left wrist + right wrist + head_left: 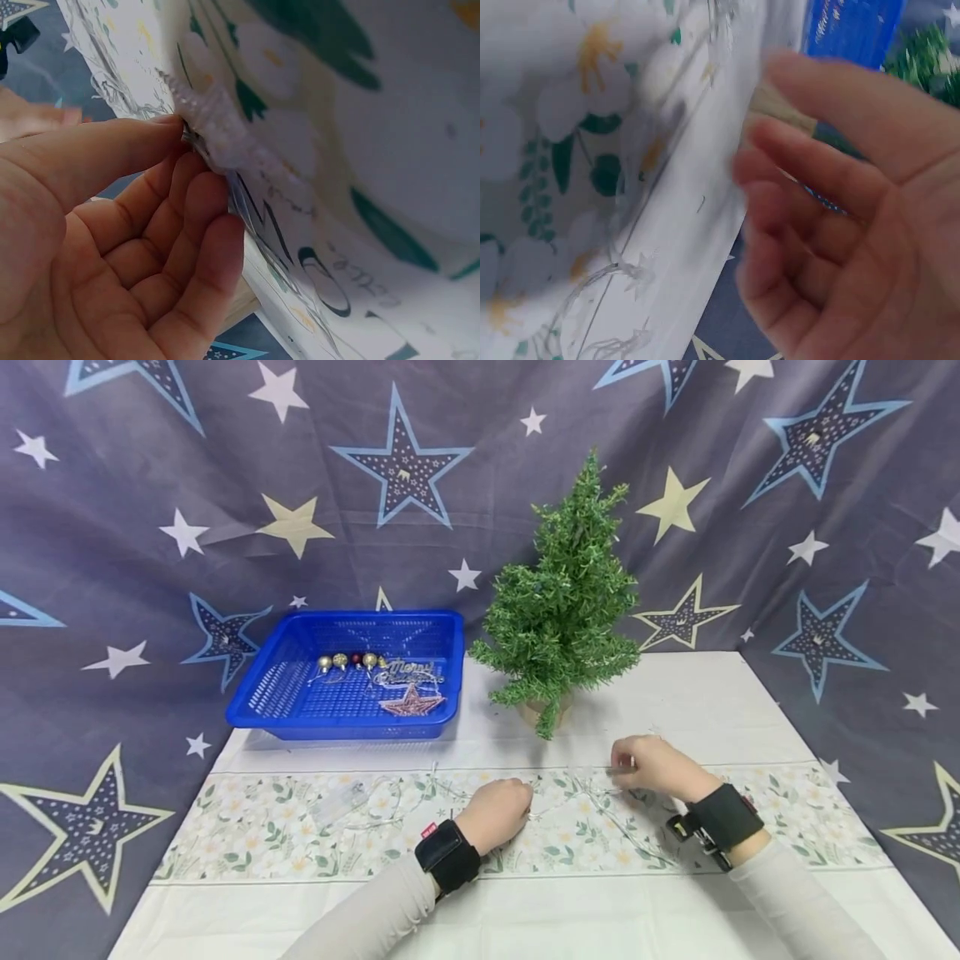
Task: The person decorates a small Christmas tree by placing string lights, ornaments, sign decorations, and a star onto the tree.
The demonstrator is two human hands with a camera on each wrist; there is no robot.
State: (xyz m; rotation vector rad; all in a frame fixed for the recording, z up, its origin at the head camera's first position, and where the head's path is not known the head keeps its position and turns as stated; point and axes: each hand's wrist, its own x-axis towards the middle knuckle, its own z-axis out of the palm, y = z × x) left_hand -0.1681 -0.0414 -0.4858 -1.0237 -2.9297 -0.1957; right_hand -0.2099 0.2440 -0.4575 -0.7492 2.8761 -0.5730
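Thin clear wire with small star-shaped pieces, a string of star lights [633, 837], lies loosely across the flowered band of the tablecloth. My left hand [495, 814] pinches part of it between thumb and index finger, low against the cloth. In the left wrist view, the other fingers of the left hand [135, 247] curl in below the pinch. My right hand [652, 764] is over the cloth to the right, blurred, thumb apart from loosely bent fingers, with nothing seen between them. The right wrist view shows a clear star [640, 274] on the wire near that hand.
A small green artificial tree [562, 602] stands behind the hands. At the back left, a blue basket [352, 731] holds small baubles, a pink star [411, 702] and a lettered ornament [408, 672]. A transparent flat piece [341, 802] lies left of the left hand.
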